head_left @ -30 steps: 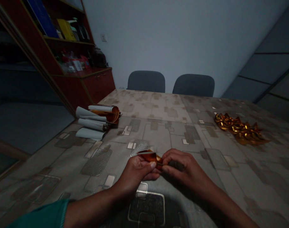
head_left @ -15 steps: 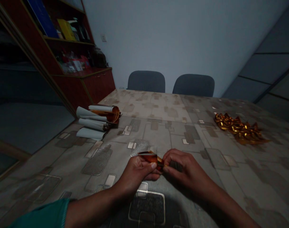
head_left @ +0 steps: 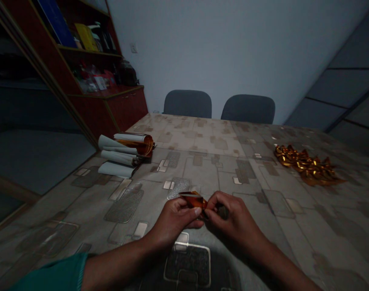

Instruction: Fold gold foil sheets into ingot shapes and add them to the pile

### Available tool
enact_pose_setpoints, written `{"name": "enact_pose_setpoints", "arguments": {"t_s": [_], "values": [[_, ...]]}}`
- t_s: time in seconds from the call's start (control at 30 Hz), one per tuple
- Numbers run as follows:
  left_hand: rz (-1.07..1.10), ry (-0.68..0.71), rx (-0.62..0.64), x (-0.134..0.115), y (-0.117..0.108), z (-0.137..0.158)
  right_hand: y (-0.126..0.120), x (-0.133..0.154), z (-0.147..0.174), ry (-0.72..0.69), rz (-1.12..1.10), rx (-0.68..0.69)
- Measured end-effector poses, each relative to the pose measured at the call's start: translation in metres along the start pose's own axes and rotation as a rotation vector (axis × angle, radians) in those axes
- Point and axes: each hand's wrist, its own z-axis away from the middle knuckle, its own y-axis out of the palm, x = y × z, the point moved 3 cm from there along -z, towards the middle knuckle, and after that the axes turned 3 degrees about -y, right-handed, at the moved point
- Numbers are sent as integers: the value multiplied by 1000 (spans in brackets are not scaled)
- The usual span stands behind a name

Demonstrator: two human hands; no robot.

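A piece of folded gold foil paper is held between my two hands above the near middle of the table. My left hand is closed on its left side, thumb on top and fingers beneath. The thumb and forefinger of my right hand pinch its right end. Part of the paper is hidden behind the fingers. To the left lies a stack of curled sheets, pale on the outside with gold inside. Over on the right sits a cluster of shiny folded gold pieces.
A patterned cloth covers the table. Two grey chairs stand at its far edge, before a pale wall. A red-brown cabinet with items on its shelves is at the back left.
My right hand has shifted slightly left, nearer to my left hand. The right end of the gold paper now shows less, and its upper edges sit closer together.
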Motion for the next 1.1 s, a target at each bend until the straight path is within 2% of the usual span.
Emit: {"name": "enact_pose_setpoints", "arguments": {"t_s": [0.2, 0.6, 0.83, 1.0, 1.1], "values": [[-14, 32, 12, 1, -2, -2, 0, 2, 0, 46, -180, -17], [-18, 65, -3, 0, -3, -4, -7, 3, 1, -4, -134, -49], [17, 90, -8, -1, -3, -5, -4, -3, 2, 64, -228, -4], [-5, 123, 12, -2, -3, -5, 1, -3, 3, 65, -202, 8], [-11, 136, 17, -3, -4, -6, 1, -6, 3, 90, -299, 10]]}}
